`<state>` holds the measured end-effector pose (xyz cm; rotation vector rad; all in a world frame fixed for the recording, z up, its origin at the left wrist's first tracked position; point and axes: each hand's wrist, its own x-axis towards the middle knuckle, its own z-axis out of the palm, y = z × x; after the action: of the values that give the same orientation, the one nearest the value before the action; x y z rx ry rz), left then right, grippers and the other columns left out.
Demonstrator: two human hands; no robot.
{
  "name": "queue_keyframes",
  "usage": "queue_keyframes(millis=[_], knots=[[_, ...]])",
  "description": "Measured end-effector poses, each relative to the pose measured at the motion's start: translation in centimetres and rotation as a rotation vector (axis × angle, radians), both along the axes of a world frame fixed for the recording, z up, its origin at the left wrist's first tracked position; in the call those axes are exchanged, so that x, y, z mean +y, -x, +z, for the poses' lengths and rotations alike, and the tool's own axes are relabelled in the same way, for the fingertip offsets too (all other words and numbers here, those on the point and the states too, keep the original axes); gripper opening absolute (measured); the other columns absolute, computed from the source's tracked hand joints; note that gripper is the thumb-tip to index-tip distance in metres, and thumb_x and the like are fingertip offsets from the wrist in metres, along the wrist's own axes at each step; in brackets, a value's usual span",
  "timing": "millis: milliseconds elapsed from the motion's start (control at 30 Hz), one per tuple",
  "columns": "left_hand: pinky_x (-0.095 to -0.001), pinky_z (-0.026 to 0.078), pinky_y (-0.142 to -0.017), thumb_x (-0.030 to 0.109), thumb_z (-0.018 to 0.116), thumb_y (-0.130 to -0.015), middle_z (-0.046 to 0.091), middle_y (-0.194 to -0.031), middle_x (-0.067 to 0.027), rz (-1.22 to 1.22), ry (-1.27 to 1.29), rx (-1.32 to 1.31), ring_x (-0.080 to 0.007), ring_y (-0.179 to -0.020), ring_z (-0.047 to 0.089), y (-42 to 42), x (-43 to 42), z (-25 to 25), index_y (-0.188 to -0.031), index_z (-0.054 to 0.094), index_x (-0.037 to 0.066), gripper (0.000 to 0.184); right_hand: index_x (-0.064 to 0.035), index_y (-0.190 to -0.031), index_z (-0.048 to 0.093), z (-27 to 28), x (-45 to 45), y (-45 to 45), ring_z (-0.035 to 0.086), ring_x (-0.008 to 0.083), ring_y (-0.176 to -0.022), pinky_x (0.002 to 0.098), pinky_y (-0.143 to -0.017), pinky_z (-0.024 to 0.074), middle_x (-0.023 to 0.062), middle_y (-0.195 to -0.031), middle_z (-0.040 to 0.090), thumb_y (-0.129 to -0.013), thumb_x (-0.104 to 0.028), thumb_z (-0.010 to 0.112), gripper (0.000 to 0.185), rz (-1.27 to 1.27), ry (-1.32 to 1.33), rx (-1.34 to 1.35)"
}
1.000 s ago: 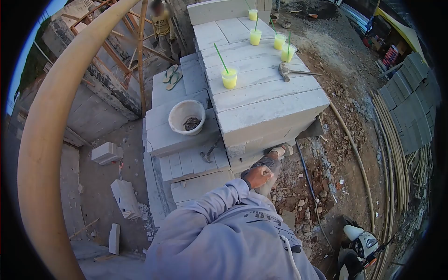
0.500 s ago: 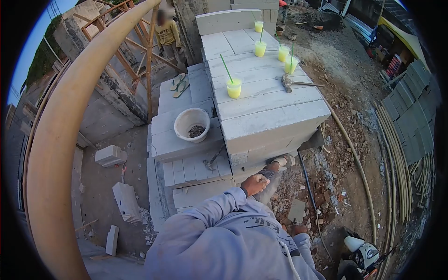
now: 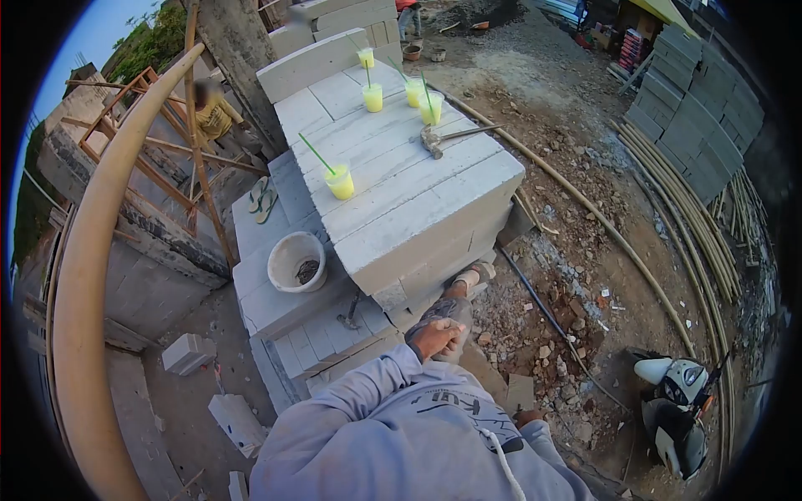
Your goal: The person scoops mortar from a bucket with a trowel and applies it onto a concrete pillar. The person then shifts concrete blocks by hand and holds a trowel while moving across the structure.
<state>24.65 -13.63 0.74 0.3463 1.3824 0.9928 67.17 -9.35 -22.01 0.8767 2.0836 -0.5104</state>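
Note:
My left hand (image 3: 436, 338) rests over my bent leg with its fingers curled closed; whatever it holds, if anything, is hidden. Low at the right of my body, only a small part of my right hand (image 3: 526, 417) shows past the sleeve, its fingers hidden, near a flat grey piece (image 3: 520, 392). In front of me, a stack of pale blocks (image 3: 434, 213) bears several cups of yellow drink with green straws, the nearest cup (image 3: 340, 182) standing apart. A hammer (image 3: 433, 142) lies on top too. Left of the stack are a white bucket (image 3: 294, 284) with dark material inside and another hammer (image 3: 349, 317).
A thick bamboo pole (image 3: 79, 334) curves along the left. Sandals (image 3: 262, 200) lie on lower blocks, near a person (image 3: 219, 121) in a yellow top. Rubble (image 3: 543, 334), long bamboo poles (image 3: 685, 209), a motorbike (image 3: 675, 401) and stacked grey blocks (image 3: 693, 108) are at the right.
The view has swung, so the block stack and cups sit further left and the motorbike shows more fully. My left hand stays curled over my leg. Part of my right hand has come into view.

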Motion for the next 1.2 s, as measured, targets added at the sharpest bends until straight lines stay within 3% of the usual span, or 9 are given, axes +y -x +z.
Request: queue_keyframes(millis=[167, 300, 500, 700, 900, 967, 1033, 1100, 1200], knots=[[-0.0219, 0.045, -0.048, 0.024, 0.06, -0.087, 0.053, -0.075, 0.0002, -0.126, 0.125, -0.147, -0.0079, -0.058, 0.051, -2.0, 0.9, 1.5, -0.097, 0.054, 0.009, 0.019, -0.027, -0.101, 0.068, 0.7, -1.3, -0.3, 0.063, 0.0299, -0.095, 0.0404, -0.084, 0.0488, 0.0117, -0.1, 0.066, -0.081, -0.024, 0.055, 0.024, -0.116, -0.1, 0.046], [-0.0236, 0.045, -0.049, 0.03, 0.06, -0.087, 0.054, -0.075, -0.0016, -0.205, 0.126, -0.018, -0.0098, -0.057, 0.052, -2.2, 0.8, -4.1, -0.092, 0.054, 0.006, 0.025, -0.0232, -0.098, 0.069, 1.9, -1.9, 0.9, 0.063, 0.0295, -0.096, 0.039, -0.082, 0.0497, 0.0119, -0.1, 0.066, -0.079, -0.021, 0.058, 0.022, -0.144, -0.086, 0.054], [-0.0246, 0.046, -0.049, 0.03, 0.06, -0.088, 0.054, -0.072, -0.0021, -0.237, 0.12, -0.003, -0.0106, -0.056, 0.052, -2.5, 1.6, -4.6, -0.092, 0.056, 0.004, 0.027, -0.0225, -0.101, 0.068, 1.7, -3.9, 0.4, 0.061, 0.0319, -0.098, 0.04, -0.087, 0.0485, 0.0155, -0.104, 0.064, -0.08, -0.024, 0.058, 0.024, -0.239, -0.009, 0.004], [-0.0256, 0.047, -0.05, 0.028, 0.059, -0.088, 0.055, -0.073, -0.003, -0.293, 0.112, 0.054, -0.0115, -0.057, 0.054, -3.0, 2.6, -4.8, -0.091, 0.056, 0.003, 0.025, -0.023, -0.1, 0.068, 0.1, -6.8, -1.3, 0.06, 0.0341, -0.1, 0.0398, -0.087, 0.0485, 0.0174, -0.105, 0.063, -0.08, -0.03, 0.058, 0.024, -0.628, 0.02, 0.004], [-0.0268, 0.048, -0.051, 0.029, 0.059, -0.088, 0.058, -0.074, -0.0037, -0.333, 0.136, 0.176, -0.0126, -0.058, 0.055, -3.4, 3.1, -4.1, -0.094, 0.058, 0.002, 0.027, -0.0243, -0.102, 0.067, 0.8, -8.7, -2.3, 0.062, 0.0315, -0.098, 0.0397, -0.087, 0.0483, 0.0166, -0.105, 0.063, -0.079, -0.031, 0.06, 0.026, -0.431, 0.033, 0.042], [-0.0269, 0.049, -0.051, 0.028, 0.059, -0.088, 0.058, -0.073, -0.0036, -0.338, 0.137, 0.187, -0.0126, -0.057, 0.055, -3.4, 3.2, -4.3, -0.094, 0.058, 0.002, 0.027, -0.0234, -0.101, 0.067, 0.1, -9.0, -2.1, 0.062, 0.0315, -0.097, 0.039, -0.087, 0.0486, 0.0162, -0.105, 0.063, -0.077, -0.03, 0.061, 0.025, -0.737, 0.078, 0.036], [-0.027, 0.049, -0.051, 0.028, 0.059, -0.088, 0.058, -0.073, -0.0035, -0.33, 0.137, 0.164, -0.0126, -0.057, 0.055, -3.3, 3.3, -4.8, -0.093, 0.059, 0.002, 0.027, -0.02, -0.099, 0.068, -0.1, -9.1, -1.9, 0.062, 0.0316, -0.097, 0.0385, -0.087, 0.0487, 0.0159, -0.105, 0.063, -0.076, -0.029, 0.062, 0.025, -0.751, 0.084, 0.044], [-0.0271, 0.049, -0.051, 0.028, 0.059, -0.087, 0.058, -0.073, -0.0036, -0.332, 0.137, 0.168, -0.0127, -0.057, 0.055, -3.0, 3.3, -4.7, -0.092, 0.059, 0.002, 0.027, -0.0142, -0.097, 0.068, 3.2, -8.8, -0.5, 0.061, 0.032, -0.098, 0.0381, -0.086, 0.0487, 0.0156, -0.105, 0.063, -0.076, -0.028, 0.062, 0.026, -0.475, 0.049, 0.064], [-0.0273, 0.049, -0.051, 0.028, 0.059, -0.087, 0.058, -0.073, -0.0039, -0.34, 0.133, 0.184, -0.0129, -0.057, 0.055, -2.9, 3.2, -4.4, -0.092, 0.059, 0.002, 0.027, -0.0076, -0.094, 0.068, 1.8, -8.9, 0.1, 0.061, 0.0325, -0.099, 0.0384, -0.087, 0.048, 0.017, -0.105, 0.063, -0.077, -0.027, 0.06, 0.028, -0.529, 0.025, 0.05]])
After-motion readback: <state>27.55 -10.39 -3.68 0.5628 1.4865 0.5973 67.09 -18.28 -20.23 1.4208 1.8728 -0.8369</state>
